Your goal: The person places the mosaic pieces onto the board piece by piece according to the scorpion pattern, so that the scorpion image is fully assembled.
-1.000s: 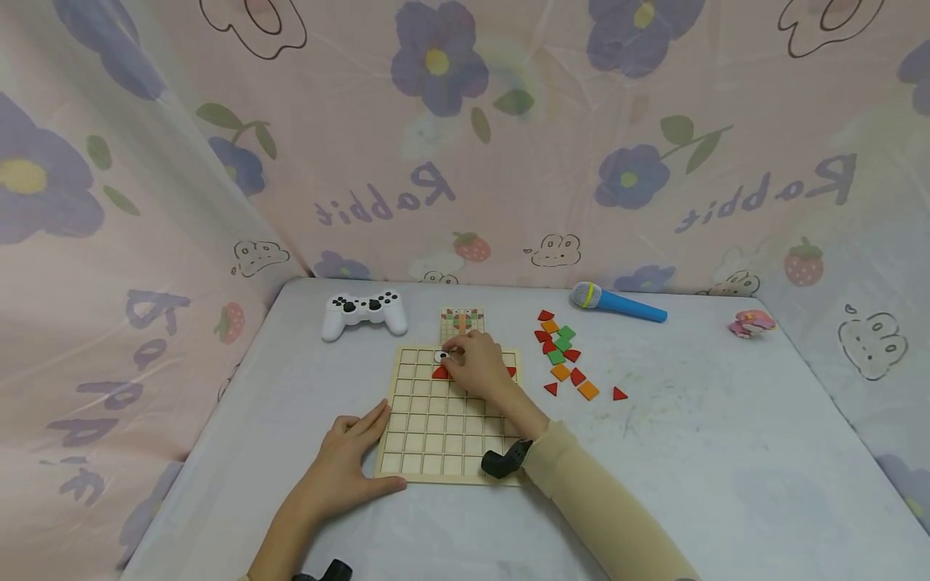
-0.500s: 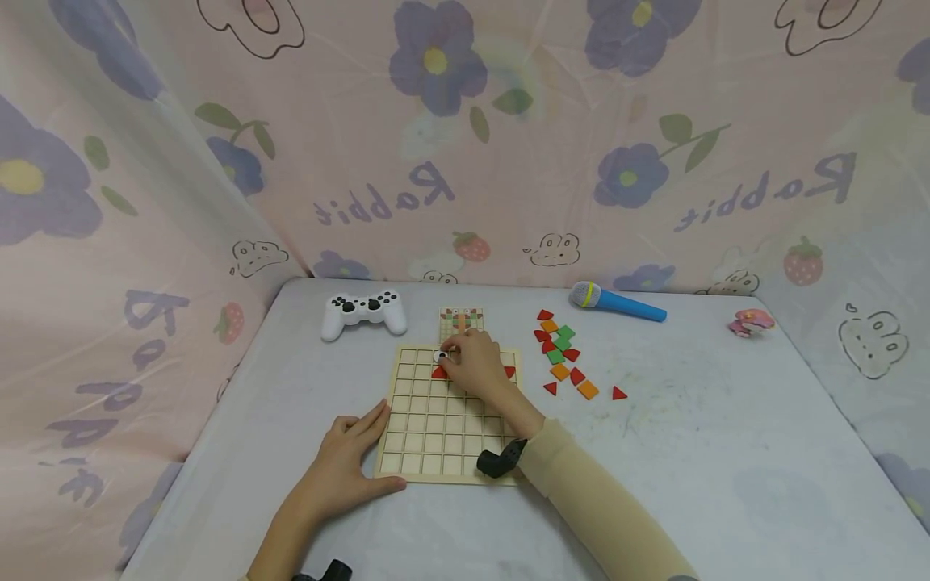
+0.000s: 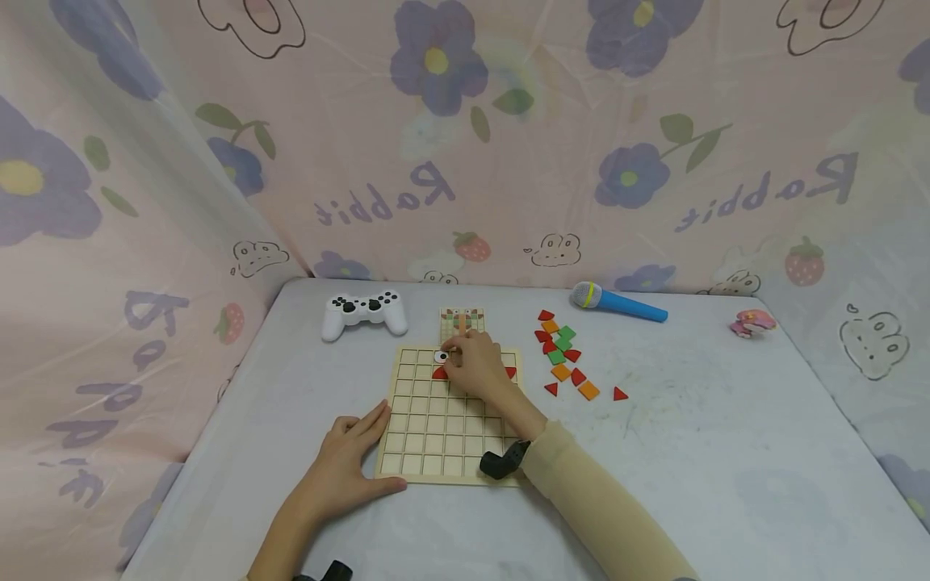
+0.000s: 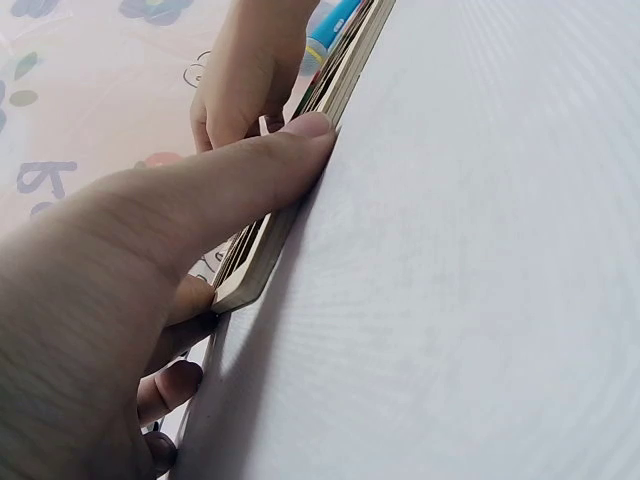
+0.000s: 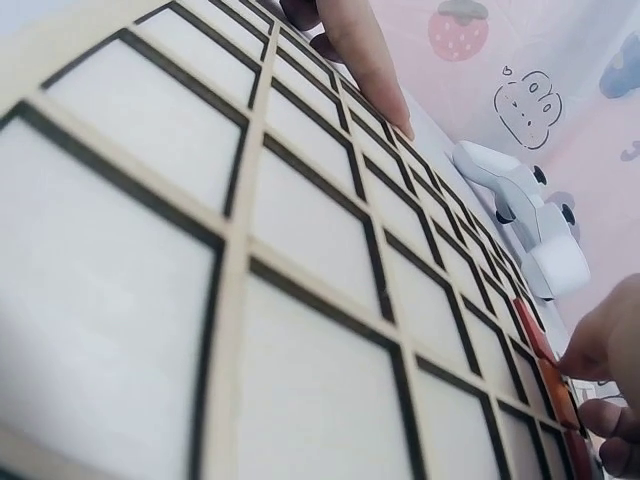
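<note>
The white square eye tile [image 3: 441, 357] stays along the far edge of the pale wooden board [image 3: 450, 481], so perhaps seated; the right hand [image 3: 476, 362] bends there, grip unclear; the left hand [image 3: 345, 468], unclenched, spans the near-left corner.

"What does the right hand [image 3: 478, 363] hide from us?"
"Some upper cells of the grid board [image 3: 436, 424] and part of the picture card [image 3: 449, 324]; we can't tell whether the hand pinches the eye tile [image 3: 440, 357]."
"In the right wrist view?"
"We see its right edge cut that hand off."
</note>
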Demonstrator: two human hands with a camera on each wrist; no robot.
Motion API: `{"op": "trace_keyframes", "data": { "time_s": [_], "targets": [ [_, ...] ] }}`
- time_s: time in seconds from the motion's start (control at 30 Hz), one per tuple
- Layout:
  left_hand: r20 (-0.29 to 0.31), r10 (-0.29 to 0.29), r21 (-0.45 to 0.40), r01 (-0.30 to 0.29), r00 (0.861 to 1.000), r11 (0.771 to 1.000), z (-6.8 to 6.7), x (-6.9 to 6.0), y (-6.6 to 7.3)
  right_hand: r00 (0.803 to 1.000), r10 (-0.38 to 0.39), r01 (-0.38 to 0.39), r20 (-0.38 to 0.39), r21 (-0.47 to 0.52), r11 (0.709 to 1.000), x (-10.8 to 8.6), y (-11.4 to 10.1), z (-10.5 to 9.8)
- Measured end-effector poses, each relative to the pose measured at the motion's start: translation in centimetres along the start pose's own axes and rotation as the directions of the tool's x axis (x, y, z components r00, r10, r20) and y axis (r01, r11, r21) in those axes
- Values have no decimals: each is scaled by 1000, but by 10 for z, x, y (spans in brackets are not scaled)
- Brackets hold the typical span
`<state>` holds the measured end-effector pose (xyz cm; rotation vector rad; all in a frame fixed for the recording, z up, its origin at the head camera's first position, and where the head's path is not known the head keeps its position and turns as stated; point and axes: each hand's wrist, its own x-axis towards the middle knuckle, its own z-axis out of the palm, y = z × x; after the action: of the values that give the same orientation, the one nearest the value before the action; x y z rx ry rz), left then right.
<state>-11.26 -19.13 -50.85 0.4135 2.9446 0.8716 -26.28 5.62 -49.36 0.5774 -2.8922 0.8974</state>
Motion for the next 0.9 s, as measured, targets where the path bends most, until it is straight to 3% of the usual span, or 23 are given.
{"op": "trace_keyframes", "data": {
  "time_s": [0.9],
  "targets": [
    [2,-5,8,5,1000,1000,0,0,0,1000,-11,12,-26,43,999,-1,2,-4]
  ]
}}
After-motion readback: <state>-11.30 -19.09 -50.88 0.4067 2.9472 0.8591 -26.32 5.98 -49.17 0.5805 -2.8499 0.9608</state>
